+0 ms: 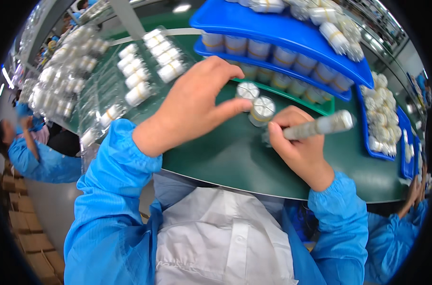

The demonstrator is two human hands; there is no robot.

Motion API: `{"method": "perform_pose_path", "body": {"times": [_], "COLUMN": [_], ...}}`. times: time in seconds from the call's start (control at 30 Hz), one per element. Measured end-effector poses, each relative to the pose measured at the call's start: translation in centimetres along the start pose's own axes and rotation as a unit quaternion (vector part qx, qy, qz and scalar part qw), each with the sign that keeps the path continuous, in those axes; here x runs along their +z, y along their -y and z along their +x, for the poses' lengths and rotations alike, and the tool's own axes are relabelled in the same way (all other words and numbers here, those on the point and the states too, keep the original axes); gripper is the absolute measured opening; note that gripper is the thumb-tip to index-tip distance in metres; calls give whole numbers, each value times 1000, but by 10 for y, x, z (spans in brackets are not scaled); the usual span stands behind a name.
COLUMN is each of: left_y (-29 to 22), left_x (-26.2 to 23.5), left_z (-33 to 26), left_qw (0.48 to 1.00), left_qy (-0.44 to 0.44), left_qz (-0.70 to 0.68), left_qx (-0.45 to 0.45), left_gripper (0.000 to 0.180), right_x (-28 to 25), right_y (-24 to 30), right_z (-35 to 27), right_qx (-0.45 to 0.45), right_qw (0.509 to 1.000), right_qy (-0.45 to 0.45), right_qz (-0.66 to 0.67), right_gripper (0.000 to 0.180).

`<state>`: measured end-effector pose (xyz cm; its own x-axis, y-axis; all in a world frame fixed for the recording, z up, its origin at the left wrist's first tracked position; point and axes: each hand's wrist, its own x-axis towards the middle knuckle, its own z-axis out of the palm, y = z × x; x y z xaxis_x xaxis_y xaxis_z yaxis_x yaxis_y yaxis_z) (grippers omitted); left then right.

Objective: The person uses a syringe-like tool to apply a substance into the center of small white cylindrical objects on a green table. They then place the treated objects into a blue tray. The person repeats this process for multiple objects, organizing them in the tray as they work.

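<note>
Two small white cylinders stand side by side on the green table: a left cylinder (247, 89) and a right cylinder (262, 110), which has a yellowish band. Dark lines cross on their round tops. My left hand (192, 102) is at the left cylinder, thumb and forefinger spread apart, with the thumb tip at its near edge; whether they touch is unclear. My right hand (296, 135) is closed around a thick, pen-shaped translucent whitish stick (323, 125), its far end pointing right. The stick's lower end beside the fingers is blurred.
Stacked blue trays (273, 35) and a green tray (292, 97) of similar cylinders stand just beyond my hands. Bagged white rolls (137, 76) lie left; a blue tray of wrapped rolls (381, 118) stands right. A person in blue (44, 156) sits at the left, another (396, 237) at the right.
</note>
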<state>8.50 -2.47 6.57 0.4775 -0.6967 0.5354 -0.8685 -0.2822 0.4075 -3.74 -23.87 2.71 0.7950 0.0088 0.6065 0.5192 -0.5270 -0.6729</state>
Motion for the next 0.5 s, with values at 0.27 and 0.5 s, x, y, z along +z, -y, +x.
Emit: {"method": "perform_pose_path", "body": {"times": [0.27,0.5], "left_y": [13,-13], "left_x": [42,18], "left_z": [2,-27], "left_qw": [999,993], "left_qy": [23,19], "left_qz": [42,-86], "left_qx": [22,-81], "left_gripper": [55,47], "right_x": [1,2], "right_y": [-13,-12], "right_z": [-3,-3], "right_qx": [44,8], "right_qw": [999,999], "right_qy": [-1,-28], "right_qz": [8,15], "right_gripper": [10,11]}}
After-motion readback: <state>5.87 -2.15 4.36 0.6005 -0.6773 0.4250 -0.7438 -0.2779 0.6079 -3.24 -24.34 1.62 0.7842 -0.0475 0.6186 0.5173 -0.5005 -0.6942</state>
